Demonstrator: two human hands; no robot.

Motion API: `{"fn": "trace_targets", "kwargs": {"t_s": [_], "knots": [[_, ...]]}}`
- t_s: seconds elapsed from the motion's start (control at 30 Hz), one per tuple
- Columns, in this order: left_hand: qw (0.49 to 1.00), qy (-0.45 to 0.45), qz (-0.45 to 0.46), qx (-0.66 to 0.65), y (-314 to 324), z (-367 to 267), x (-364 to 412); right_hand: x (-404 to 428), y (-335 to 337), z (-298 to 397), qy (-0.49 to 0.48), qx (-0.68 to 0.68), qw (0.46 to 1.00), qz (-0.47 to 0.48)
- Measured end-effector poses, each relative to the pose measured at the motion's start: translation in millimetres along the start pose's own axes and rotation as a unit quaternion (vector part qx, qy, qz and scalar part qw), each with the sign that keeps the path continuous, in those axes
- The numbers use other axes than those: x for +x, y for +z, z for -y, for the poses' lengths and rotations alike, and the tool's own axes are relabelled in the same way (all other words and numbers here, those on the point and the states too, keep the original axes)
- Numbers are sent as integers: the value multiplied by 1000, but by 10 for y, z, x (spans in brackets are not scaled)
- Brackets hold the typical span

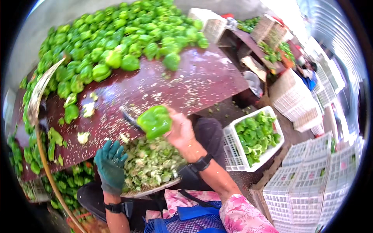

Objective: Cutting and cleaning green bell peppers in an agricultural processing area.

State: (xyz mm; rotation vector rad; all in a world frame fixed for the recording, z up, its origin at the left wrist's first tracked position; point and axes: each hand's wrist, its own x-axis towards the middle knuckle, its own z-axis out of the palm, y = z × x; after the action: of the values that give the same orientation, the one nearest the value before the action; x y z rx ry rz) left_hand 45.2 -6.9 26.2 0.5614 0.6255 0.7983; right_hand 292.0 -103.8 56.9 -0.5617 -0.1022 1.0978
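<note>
My right hand [181,127], bare, holds a whole green bell pepper [155,121] above the near edge of the dark red table [174,87]. A knife blade [131,120] juts out to the left from behind the pepper; its handle is hidden, so I cannot tell whether my right hand grips it too. In a green-coated work glove, my left hand [110,166] is raised at the left rim of the scrap basket [153,189], fingers apart and nothing visible in it. That basket rests at my lap, full of pepper cores and trimmings [154,166].
A large heap of bell peppers [116,38] covers the table's far side. Seeds and core bits [83,137] litter its top. On my right stands a white plastic crate [253,138] of peppers, near stacked crates [303,186]. A curved wooden rod [48,171] rises at left. Another person [309,74] is farther back.
</note>
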Motion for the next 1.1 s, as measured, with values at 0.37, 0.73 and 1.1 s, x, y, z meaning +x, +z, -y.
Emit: {"fn": "trace_targets", "kwargs": {"t_s": [0.37, 0.73, 1.1], "knots": [[995, -81, 14, 58, 168, 309, 48, -1346, -1782, 2090, -312, 103, 906, -268], [983, -118, -14, 137, -67, 533, 97, -3192, -3558, 2573, -470, -356, 595, -546], [974, -124, -21, 189, 31, 555, 48, -3512, -4046, 3433, -489, -222, 554, -636]]}}
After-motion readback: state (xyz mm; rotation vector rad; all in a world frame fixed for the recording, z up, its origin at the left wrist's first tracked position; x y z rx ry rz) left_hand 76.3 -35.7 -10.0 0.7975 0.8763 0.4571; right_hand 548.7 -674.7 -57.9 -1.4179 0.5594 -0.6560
